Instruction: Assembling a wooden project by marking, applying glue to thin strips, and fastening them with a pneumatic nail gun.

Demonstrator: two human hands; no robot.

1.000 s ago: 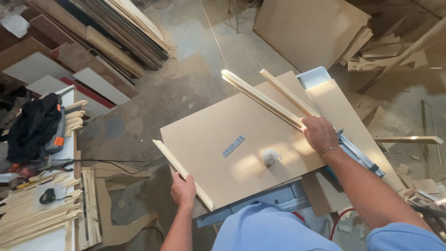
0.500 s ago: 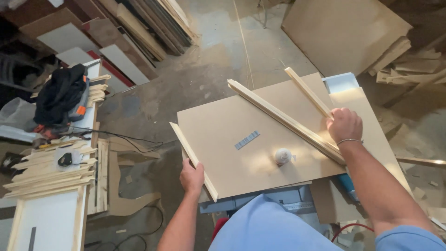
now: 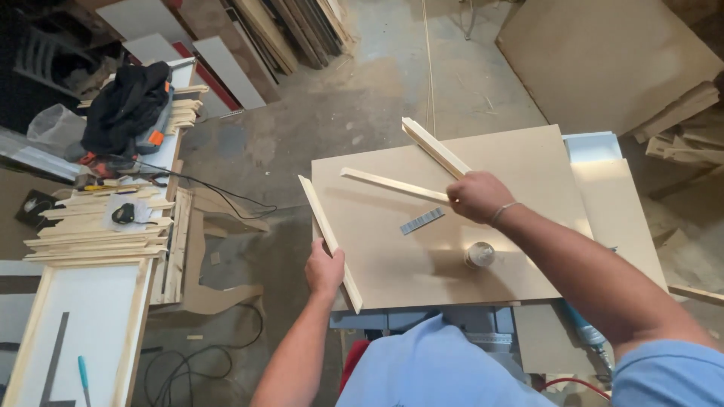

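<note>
A large tan board [image 3: 520, 249] lies flat in front of me. My left hand [image 3: 324, 267] grips a pale wooden strip [image 3: 324, 230] lying along the board's left edge. My right hand [image 3: 477, 197] is closed over two more wooden strips on the board: one thin strip [image 3: 392, 185] points left, and a thicker strip [image 3: 431, 145] angles up toward the far edge. A small round tin [image 3: 480, 255] stands on the board just below my right wrist. A grey rectangular label [image 3: 421, 221] lies near the board's middle.
A side bench at left holds stacked wooden strips [image 3: 98, 234], a black cloth [image 3: 124, 105], a power tool and cables. A white framed panel [image 3: 75, 324] lies in front of it. Boards lean at the back [image 3: 286, 30]; a big tan sheet [image 3: 603, 60] lies on the floor, right.
My right hand has slid left across the board, swinging the two strips with it. My left hand stays on the edge strip. The view has shifted so the side bench shows more.
</note>
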